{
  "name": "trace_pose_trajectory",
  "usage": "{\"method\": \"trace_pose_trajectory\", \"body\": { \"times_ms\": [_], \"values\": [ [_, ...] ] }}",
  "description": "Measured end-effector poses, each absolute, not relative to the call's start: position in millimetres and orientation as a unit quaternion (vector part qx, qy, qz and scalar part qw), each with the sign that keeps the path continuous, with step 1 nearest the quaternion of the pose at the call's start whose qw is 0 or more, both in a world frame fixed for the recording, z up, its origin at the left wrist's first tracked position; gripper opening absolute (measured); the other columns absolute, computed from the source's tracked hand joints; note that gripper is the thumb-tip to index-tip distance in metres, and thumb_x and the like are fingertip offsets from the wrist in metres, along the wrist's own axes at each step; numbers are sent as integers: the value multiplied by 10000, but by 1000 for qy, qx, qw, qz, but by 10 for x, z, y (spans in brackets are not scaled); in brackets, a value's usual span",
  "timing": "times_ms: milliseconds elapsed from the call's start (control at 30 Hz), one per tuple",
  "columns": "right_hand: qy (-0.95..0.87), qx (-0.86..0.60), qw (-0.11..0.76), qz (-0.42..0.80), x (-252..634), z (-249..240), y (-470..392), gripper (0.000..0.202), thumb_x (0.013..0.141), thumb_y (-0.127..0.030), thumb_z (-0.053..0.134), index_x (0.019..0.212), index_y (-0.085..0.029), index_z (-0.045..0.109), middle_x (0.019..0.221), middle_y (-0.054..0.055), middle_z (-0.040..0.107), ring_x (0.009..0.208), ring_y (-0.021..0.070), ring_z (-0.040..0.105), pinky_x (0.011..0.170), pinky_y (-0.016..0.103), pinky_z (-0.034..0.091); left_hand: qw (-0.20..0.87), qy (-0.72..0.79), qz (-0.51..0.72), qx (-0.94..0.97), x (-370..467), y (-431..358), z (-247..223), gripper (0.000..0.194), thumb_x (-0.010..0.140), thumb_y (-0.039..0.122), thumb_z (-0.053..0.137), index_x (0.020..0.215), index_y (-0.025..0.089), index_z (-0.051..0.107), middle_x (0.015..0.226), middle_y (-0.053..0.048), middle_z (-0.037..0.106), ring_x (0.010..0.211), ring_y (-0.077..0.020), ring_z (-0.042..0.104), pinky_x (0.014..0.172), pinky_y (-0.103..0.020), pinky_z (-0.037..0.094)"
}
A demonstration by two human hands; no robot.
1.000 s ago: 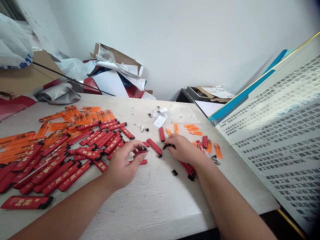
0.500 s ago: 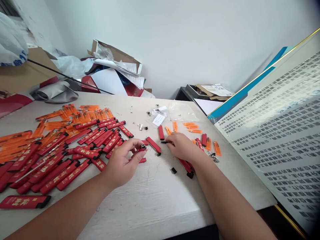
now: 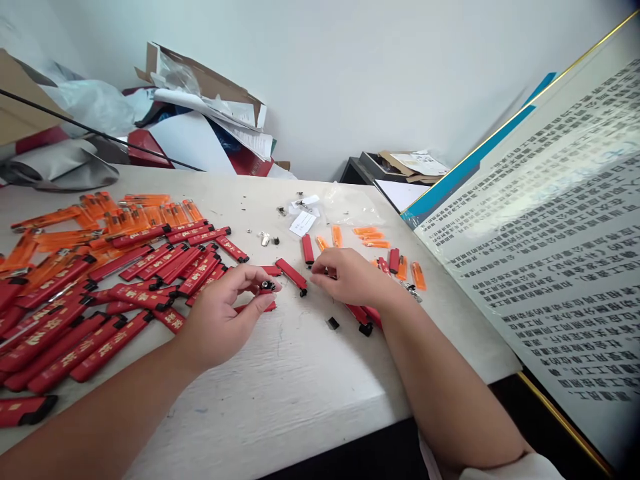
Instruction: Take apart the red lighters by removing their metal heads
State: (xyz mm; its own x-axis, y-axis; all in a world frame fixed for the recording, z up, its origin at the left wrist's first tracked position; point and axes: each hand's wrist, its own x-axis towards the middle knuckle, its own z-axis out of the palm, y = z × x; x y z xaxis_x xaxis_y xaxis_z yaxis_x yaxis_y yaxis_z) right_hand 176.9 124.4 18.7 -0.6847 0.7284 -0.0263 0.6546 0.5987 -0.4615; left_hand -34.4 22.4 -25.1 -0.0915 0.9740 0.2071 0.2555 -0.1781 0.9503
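Right hand point(image 3: 345, 277) sits nearer left hand point(image 3: 220, 317) than before; half-curled, its hold unclear. Left hand: thumb-and-finger pinch on one red lighter point(image 3: 268, 287), above tabletop point(image 3: 250, 407). Printed red lighters point(image 3: 137, 295): heaped toward tabletop's left edge.

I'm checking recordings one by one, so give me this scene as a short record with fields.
Left hand: holds a lighter, its metal-and-black top showing
Right hand: over the table; what it grips is unclear
Left side: red lighters in a heap, orange lighters behind
Loose part: small black piece, on the table
Right edge: large printed board
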Motion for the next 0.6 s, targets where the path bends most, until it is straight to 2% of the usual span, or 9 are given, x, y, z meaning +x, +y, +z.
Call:
{"method": "trace_pose_trajectory", "body": {
  "times_ms": [67, 167, 333, 600],
  "values": [
    [-896, -356, 61, 258, 1762, 199, 1201, 109, 844, -267, 595, 835, -189, 670, 793, 17, 649, 695, 131, 548, 614, 264, 395, 356, 526, 504, 585, -351, 211, -256, 148, 824, 307, 664, 938, 219, 634, 1004, -52, 702, 960, -200, 672, 777, -326, 608],
    [-904, -348, 46, 243, 1731, 190, 1158, 87, 809, -269, 638, 824, -187, 664, 815, 20, 658, 715, 138, 552, 634, 272, 389, 341, 520, 493, 609, -365, 191, -264, 135, 817, 295, 679, 933, 231, 649, 1011, -45, 707, 967, -197, 680, 859, -345, 594],
    [-909, -357, 50, 210, 1683, 164, 1139, 138, 790, -305, 670, 862, -188, 669, 833, 31, 660, 763, 159, 551, 662, 281, 385, 330, 510, 475, 636, -357, 160, -261, 120, 824, 261, 665, 943, 249, 665, 979, -37, 704, 936, -187, 684, 811, -310, 610],
    [-917, -323, 42, 229, 1652, 66, 1164, 86, 789, -155, 620, 814, -195, 693, 835, 19, 651, 744, 135, 551, 670, 269, 393, 359, 462, 459, 669, -329, 129, -274, 119, 822, 211, 645, 937, 235, 663, 984, -43, 716, 914, -189, 694, 834, -322, 600]
  ]
}}
